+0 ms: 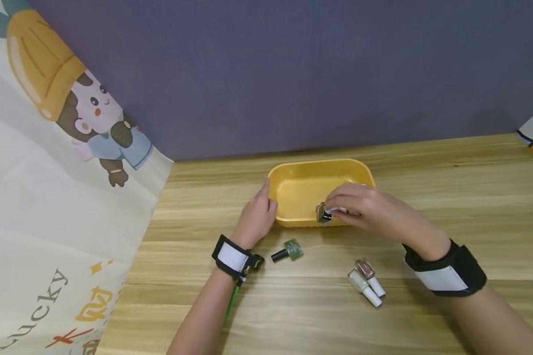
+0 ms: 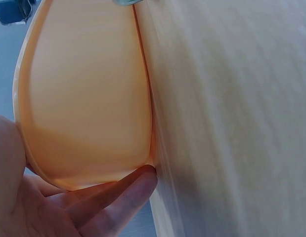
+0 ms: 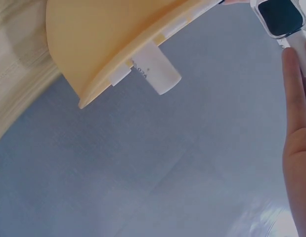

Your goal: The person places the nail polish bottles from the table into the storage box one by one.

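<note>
A yellow plastic tray (image 1: 293,222) lies on the wooden table. My left hand (image 1: 255,215) grips its left end, the fingers (image 2: 120,202) against the outer wall. Over the tray's front rim, my right hand (image 1: 364,204) pinches a dark nail polish bottle (image 1: 322,213) by its white cap; the bottle hangs glass end outward, as the right wrist view shows its dark square body (image 3: 280,17). White caps (image 3: 157,69) of other bottles stick out above the rim in that view; their bodies are hidden behind the tray wall.
A green nail polish bottle (image 1: 294,249) with a black cap lies in front of the tray. To its right, a pale bottle (image 1: 358,280) and a glittery pink bottle (image 1: 364,268), both white-capped, lie side by side. A dark blue-grey wall (image 1: 315,74) rises behind the table.
</note>
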Tool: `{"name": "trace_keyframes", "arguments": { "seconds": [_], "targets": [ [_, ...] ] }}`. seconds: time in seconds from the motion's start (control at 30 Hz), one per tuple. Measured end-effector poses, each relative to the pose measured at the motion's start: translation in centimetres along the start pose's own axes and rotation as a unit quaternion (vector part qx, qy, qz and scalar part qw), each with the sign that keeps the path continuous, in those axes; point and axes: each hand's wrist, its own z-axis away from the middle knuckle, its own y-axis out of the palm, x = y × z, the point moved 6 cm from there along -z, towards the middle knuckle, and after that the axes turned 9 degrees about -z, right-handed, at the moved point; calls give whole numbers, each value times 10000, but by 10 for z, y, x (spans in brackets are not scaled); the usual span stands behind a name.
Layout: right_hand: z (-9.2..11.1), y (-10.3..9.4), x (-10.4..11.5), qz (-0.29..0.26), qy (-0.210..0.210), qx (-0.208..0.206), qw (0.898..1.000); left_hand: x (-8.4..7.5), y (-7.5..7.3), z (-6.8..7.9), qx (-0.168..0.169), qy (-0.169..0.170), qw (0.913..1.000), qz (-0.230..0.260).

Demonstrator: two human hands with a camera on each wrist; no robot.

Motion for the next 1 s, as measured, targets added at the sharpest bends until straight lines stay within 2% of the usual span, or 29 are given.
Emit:
{"name": "trace_keyframes", "arguments": {
  "seconds": [0.37,1.0],
  "targets": [
    [4,-10,-16,142,171,15,9998,-2,1,-1,-11,24,10000,4],
    [17,-17,-40,381,804,170,9959,0,-1,0,-4,-15,10000,-13]
  ]
}}
